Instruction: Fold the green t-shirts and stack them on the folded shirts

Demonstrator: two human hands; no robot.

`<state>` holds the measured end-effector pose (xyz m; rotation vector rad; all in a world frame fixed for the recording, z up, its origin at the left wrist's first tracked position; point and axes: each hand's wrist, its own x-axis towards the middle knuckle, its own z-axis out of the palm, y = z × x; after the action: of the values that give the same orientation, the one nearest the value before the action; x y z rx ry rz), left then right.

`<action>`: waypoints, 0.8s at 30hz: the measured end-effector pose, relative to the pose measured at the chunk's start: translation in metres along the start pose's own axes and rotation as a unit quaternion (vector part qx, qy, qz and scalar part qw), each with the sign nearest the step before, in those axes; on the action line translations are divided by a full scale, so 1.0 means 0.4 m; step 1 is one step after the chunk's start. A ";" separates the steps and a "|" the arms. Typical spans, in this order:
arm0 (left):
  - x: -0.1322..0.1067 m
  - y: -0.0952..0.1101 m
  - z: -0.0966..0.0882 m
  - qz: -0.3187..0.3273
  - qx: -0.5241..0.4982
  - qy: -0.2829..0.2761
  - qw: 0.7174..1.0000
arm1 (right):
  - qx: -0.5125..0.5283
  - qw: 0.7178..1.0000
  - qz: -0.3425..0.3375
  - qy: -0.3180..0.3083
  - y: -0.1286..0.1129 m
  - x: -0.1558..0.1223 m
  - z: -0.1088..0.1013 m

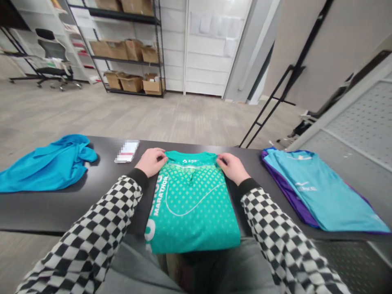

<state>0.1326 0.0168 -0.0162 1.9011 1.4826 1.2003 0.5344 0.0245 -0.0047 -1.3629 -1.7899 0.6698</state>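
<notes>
A green T-shirt [196, 204] with white "MARATHON" lettering lies folded into a rectangle in front of me. Its collar points away from me, and its lower end reaches the table's near edge. My left hand [152, 161] pinches the shirt's far left corner beside the collar. At the far right corner, my right hand [232, 166] grips the fabric between thumb and fingers. Both hands rest close to the dark table [113, 204].
On the left lies a crumpled blue garment [58, 163]. A phone-like white item [127, 151], partly blurred, sits near the far edge. Folded shirts, light blue [318, 188] over purple [284, 192], are stacked at right. Beyond stand a shelf with cardboard boxes [131, 83] and a black metal stand [275, 98].
</notes>
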 end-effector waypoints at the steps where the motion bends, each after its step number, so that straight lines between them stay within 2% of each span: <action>1: 0.011 -0.031 -0.002 0.018 0.052 -0.010 0.998 | -0.039 0.999 -0.015 -0.010 0.024 0.020 0.007; 4: 0.009 -0.078 -0.016 0.048 0.127 -0.041 0.990 | -0.082 0.995 -0.037 -0.034 0.071 0.035 0.009; 11: -0.015 -0.071 -0.032 0.045 0.188 -0.102 0.976 | -0.132 0.986 -0.014 -0.104 0.096 0.000 -0.052; 16: -0.015 -0.071 -0.046 0.079 0.163 -0.149 0.972 | -0.113 0.980 -0.008 -0.162 0.098 -0.013 -0.054; 19: -0.013 -0.054 -0.057 0.086 0.130 -0.145 0.977 | -0.071 0.987 -0.033 -0.141 0.084 -0.018 -0.045; 24: -0.014 -0.034 -0.053 0.062 0.118 -0.063 0.989 | -0.022 0.996 -0.075 -0.043 0.058 -0.018 -0.037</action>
<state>0.1072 0.0128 -0.0178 2.2105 1.5125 0.9705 0.5602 0.0237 -0.0165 -1.2286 -1.9648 0.6201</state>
